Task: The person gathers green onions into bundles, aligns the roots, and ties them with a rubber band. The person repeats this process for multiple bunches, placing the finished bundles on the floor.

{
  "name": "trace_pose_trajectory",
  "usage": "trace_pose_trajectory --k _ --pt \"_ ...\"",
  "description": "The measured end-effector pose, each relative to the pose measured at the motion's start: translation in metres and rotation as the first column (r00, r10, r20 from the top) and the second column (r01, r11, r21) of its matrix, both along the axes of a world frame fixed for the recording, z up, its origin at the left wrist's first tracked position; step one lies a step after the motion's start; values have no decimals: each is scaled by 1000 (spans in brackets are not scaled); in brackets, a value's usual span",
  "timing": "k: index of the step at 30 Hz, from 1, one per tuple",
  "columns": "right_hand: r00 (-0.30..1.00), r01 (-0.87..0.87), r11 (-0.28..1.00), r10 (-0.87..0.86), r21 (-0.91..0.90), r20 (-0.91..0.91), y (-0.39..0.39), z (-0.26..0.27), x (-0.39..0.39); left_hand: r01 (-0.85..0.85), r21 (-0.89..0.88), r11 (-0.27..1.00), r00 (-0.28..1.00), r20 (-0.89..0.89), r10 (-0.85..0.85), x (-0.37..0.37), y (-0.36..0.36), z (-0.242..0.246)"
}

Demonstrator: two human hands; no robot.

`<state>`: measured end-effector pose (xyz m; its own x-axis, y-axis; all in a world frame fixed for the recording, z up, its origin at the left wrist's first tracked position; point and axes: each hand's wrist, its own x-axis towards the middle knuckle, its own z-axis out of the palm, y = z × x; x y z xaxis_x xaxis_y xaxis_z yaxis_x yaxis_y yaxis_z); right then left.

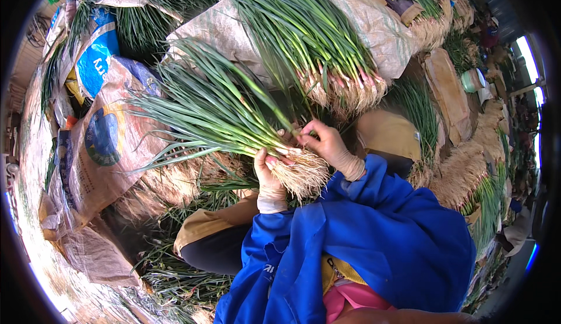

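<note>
My left hand (270, 176), in a thin pale glove, grips a bunch of green onions (228, 120) near its root end. The long green leaves fan out to the upper left, and the pale stringy roots (304, 170) hang towards my lap. Gloved too, my right hand (325, 143) pinches the lower stem of a single green onion (274, 107) just above the bunch's roots. Part of my left hand's fingers is hidden behind the stems. Beyond my hands, a thick row of green onions (307, 34) lies on woven sacking, roots facing me.
Printed woven sacks (127, 118) cover more onions at the left. Loose leaf trimmings (188, 276) litter the ground by my knee. At the right lie further rows of onions with bushy roots (460, 170), a brown sack (447, 96) and a pale green container (472, 81).
</note>
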<state>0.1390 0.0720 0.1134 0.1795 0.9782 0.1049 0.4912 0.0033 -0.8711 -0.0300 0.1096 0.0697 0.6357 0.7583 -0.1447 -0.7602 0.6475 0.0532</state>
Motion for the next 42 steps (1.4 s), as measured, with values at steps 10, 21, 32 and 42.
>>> trace_pose_trajectory --k 10,21,32,42 --pt "549 261 893 -451 -368 -704 21 -48 52 -87 -171 981 996 3 89 -8 -19 20" --pt "988 152 987 -152 -58 6 48 -40 -49 -110 -91 990 957 -278 81 -18 -17 -16" --pt "777 25 964 -185 -264 -602 51 -29 -44 -63 -26 998 968 -245 55 -29 -21 -13" --pt "802 -85 948 -119 -308 -585 52 -13 -17 -37 -54 998 933 -360 15 -30 -22 -12"
